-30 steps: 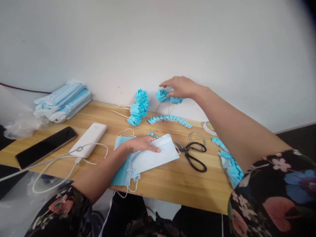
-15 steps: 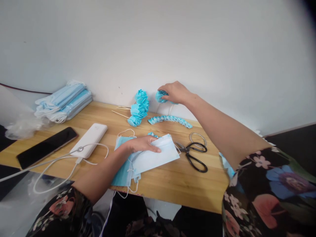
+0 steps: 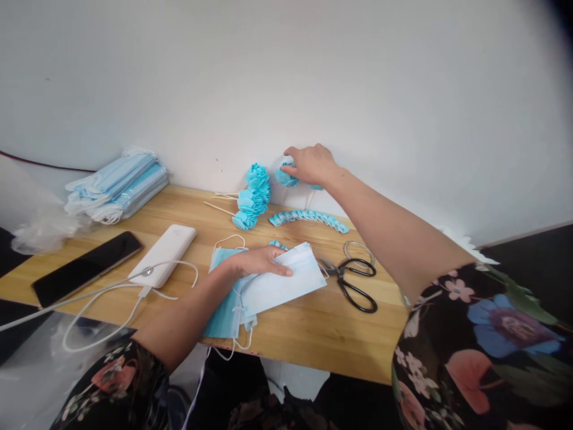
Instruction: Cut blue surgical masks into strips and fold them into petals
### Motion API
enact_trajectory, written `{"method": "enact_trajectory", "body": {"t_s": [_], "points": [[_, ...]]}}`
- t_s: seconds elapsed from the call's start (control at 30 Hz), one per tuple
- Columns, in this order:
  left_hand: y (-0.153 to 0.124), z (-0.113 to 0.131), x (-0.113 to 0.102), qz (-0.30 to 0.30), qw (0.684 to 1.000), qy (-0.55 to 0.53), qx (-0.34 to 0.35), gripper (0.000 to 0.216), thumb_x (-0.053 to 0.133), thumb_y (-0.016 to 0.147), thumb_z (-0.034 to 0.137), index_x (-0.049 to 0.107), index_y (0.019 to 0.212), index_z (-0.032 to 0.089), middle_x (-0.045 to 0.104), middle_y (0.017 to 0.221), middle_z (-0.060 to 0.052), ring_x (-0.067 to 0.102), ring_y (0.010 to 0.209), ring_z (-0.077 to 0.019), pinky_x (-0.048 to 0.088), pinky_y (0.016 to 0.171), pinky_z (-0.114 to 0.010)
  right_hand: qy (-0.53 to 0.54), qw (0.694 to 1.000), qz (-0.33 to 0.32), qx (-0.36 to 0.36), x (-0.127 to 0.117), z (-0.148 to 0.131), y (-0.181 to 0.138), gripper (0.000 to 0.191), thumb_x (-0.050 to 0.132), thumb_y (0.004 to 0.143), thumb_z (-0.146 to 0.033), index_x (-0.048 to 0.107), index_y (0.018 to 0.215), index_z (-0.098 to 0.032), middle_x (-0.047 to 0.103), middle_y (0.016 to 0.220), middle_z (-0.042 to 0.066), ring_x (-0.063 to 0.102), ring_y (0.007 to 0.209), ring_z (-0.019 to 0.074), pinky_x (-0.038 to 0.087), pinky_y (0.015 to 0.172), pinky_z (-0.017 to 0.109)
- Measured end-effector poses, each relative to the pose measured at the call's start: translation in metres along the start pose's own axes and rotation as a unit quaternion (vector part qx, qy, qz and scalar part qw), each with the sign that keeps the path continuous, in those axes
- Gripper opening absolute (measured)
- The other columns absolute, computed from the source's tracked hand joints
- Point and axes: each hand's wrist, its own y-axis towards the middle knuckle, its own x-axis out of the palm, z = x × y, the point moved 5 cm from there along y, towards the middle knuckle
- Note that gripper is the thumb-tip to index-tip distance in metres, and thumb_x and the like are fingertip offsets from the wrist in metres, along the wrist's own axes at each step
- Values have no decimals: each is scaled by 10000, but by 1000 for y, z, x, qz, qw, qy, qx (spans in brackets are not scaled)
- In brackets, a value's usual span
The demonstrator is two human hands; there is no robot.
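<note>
My left hand (image 3: 257,261) lies flat, fingers stretched, on a small pile of light blue face masks (image 3: 286,283) near the front of the wooden table (image 3: 313,334). My right hand (image 3: 313,165) reaches to the wall at the back, its fingers curled round a small blue folded-mask flower (image 3: 283,175). Just left of it stands a taller cluster of blue mask flowers (image 3: 251,197) on thin sticks. A curved strip of pleated blue pieces (image 3: 308,218) lies under my right hand.
Black scissors (image 3: 353,280) and a wire ring (image 3: 357,246) lie right of the masks. A white power bank (image 3: 163,254) with cable, a black phone (image 3: 87,268) and a stack of masks (image 3: 119,184) sit at the left. A white wall (image 3: 286,77) backs the table.
My right hand has closed round the small blue flower at the wall and shifted slightly left. The left hand has stayed on the masks.
</note>
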Motion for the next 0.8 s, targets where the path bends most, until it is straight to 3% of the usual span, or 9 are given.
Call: {"method": "enact_trajectory", "body": {"t_s": [0.1,0.2,0.27,0.33,0.47,0.57,0.8], "points": [[-1,-3,-2,0,1000,-7,-2,413,800,646,494,658,808,142,642,740,-10,546,645,-128,419,606,-241,35,998,-13,-58,-4,7,0,530,545,892,-517,548,1341,-236,722,1133,88,631,1041,308,432,868,422],[-1,-5,-2,1,1000,-13,-5,416,808,634,491,655,800,142,636,729,-6,541,639,-126,419,605,-240,31,985,-40,-162,-2,6,-4,611,656,820,-515,517,1374,-301,614,1351,60,551,1174,313,426,898,412],[-1,-5,-2,-1,1000,-12,-5,414,807,636,492,655,799,143,634,726,-3,540,641,-124,420,608,-238,16,980,-51,-191,1,4,-7,645,676,805,-512,502,1391,-307,552,1423,61,511,1223,323,420,915,419],[-1,-5,-2,-1,1000,-7,-4,412,802,644,493,656,801,141,631,724,-2,538,642,-121,417,607,-233,5,984,-43,-172,3,4,-8,649,661,815,-518,498,1399,-287,557,1410,85,517,1214,332,421,915,429],[0,-2,0,-2,1000,-11,5,404,804,647,485,656,793,139,632,714,-4,538,632,-120,416,597,-229,-7,999,-4,-37,-3,7,-5,553,517,892,-577,602,1295,-207,664,1229,148,588,1112,350,425,890,454],[0,1,3,-7,1000,-21,6,404,814,637,475,665,803,138,644,730,-6,553,643,-124,432,609,-233,-31,998,-31,43,-5,4,-5,569,406,936,-595,667,1181,-153,710,1103,160,631,1050,340,423,869,443],[0,8,8,-12,999,-28,17,399,809,646,476,669,810,141,647,740,-5,557,647,-123,438,616,-232,-65,993,-84,51,0,-8,-7,547,424,940,-522,611,1232,-98,704,1108,209,640,1077,338,386,891,434]]}}
